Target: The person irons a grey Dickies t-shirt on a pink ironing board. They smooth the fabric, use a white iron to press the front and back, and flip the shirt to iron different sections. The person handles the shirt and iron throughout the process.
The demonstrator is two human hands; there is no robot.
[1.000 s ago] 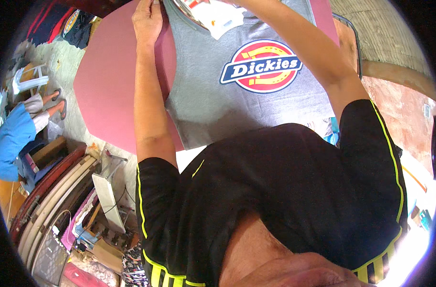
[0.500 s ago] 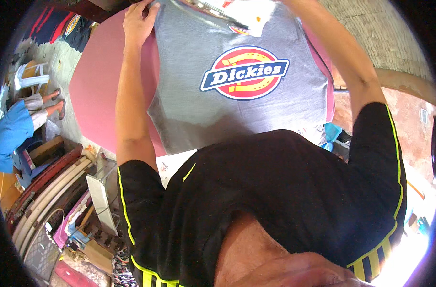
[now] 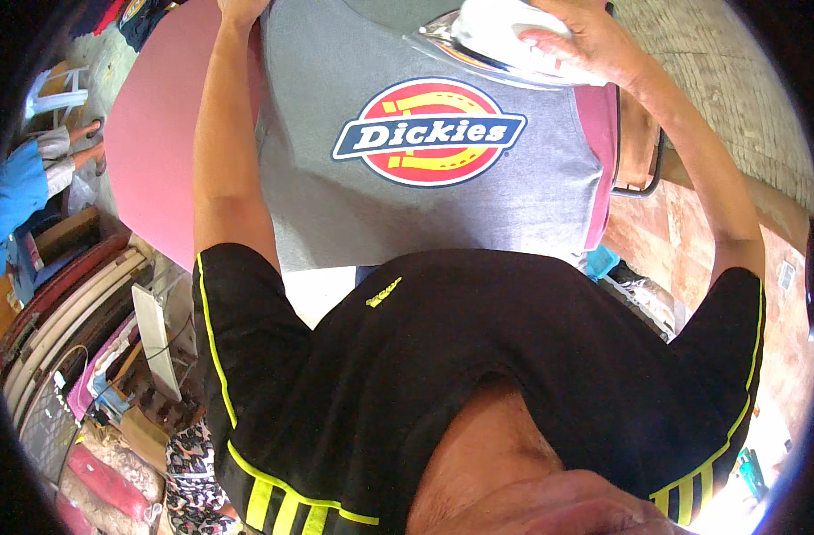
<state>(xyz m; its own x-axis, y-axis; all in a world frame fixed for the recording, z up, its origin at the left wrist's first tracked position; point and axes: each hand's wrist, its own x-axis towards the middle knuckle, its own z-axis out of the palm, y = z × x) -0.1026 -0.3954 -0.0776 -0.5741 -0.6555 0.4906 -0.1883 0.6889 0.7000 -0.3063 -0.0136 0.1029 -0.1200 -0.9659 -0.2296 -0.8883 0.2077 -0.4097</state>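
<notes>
A grey garment (image 3: pixel 425 218), maybe a shirt, with a large red, yellow and blue round print (image 3: pixel 429 134) lies spread over a pink-covered ironing board (image 3: pixel 152 116). My right hand (image 3: pixel 603 45) is wrapped round the handle of a white clothes iron (image 3: pixel 491 31) at the garment's upper right, its shiny soleplate just above the print and its pointed tip facing left. At the upper left edge of the garment is my left hand (image 3: pixel 243 7). The picture's top edge cuts it off, so its fingers are hidden.
A person in a blue top (image 3: pixel 19 201) is at the far left, near a white stool (image 3: pixel 59 94). Below them, several long boards (image 3: pixel 68 312) and boxes are piled up. A dark metal leg frame (image 3: pixel 643 189) shows right of the board; rough boarding (image 3: pixel 719 89) lies beyond.
The iron in my right hand has come down and to the right, and now shows more fully. My left hand has moved up, partly out of the picture. The view has shifted slightly.
</notes>
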